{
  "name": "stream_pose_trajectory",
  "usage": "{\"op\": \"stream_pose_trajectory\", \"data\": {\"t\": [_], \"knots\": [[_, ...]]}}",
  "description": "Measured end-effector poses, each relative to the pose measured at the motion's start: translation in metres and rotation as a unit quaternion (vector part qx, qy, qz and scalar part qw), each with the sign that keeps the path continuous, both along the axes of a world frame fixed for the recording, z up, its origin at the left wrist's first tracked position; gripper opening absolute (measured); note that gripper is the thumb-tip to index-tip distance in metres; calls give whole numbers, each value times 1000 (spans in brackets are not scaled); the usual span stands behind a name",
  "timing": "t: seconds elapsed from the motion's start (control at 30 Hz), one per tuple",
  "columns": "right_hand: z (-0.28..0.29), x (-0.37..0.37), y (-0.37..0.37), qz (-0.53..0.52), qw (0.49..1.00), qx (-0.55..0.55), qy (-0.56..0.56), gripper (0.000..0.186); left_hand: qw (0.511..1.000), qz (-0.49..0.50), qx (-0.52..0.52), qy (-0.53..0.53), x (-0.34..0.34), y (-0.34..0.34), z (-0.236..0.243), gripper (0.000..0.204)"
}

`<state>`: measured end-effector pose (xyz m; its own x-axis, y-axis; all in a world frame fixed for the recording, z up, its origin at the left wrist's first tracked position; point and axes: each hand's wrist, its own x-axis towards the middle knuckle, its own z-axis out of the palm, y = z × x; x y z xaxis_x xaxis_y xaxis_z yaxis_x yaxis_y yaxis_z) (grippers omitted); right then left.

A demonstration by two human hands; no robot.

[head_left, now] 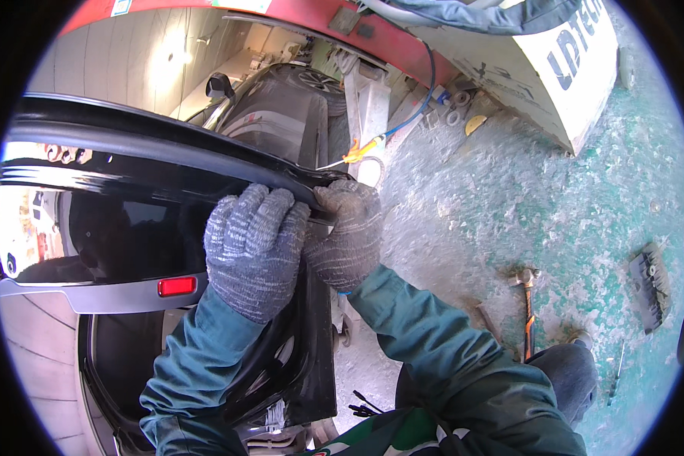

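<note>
Here, a glossy black car bumper (129, 182) fills the left side, its right end at the gloved hands. The right hand (346, 235) grasps that end; the left hand (254, 251) lies beside it, fingers bent over the edge, though whether it grips I cannot tell. Lower left sits a red reflector (177, 286). Just beyond the right hand is a yellow air gun (363, 150); farther out, a hammer (530, 323) lies on the stained floor (448, 220).
</note>
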<state>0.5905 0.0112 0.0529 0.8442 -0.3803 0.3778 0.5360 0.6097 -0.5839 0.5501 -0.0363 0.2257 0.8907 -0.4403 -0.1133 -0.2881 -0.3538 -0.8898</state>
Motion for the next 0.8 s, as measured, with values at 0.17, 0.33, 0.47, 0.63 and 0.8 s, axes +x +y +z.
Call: {"op": "stream_pose_trajectory", "data": {"t": [0.17, 0.33, 0.47, 0.63, 0.8], "knots": [[0, 1, -11, 81, 996, -34, -26, 51, 999, 15, 9, -37, 5, -17, -5, 47], [2, -1, -21, 82, 996, 24, -3, 42, 982, 190, 10, -10, -1, -29, -8, 57], [-3, 0, -31, 126, 991, 43, 18, 52, 967, 189, -162, -57, -3, -27, -20, 28], [-12, 4, -45, 150, 986, -62, -31, 56, 828, 276, -423, -242, -4, -29, -54, 12], [-10, 8, -57, 170, 983, -52, -43, 54, 794, 277, -399, -364, 6, -44, -73, 15]]}}
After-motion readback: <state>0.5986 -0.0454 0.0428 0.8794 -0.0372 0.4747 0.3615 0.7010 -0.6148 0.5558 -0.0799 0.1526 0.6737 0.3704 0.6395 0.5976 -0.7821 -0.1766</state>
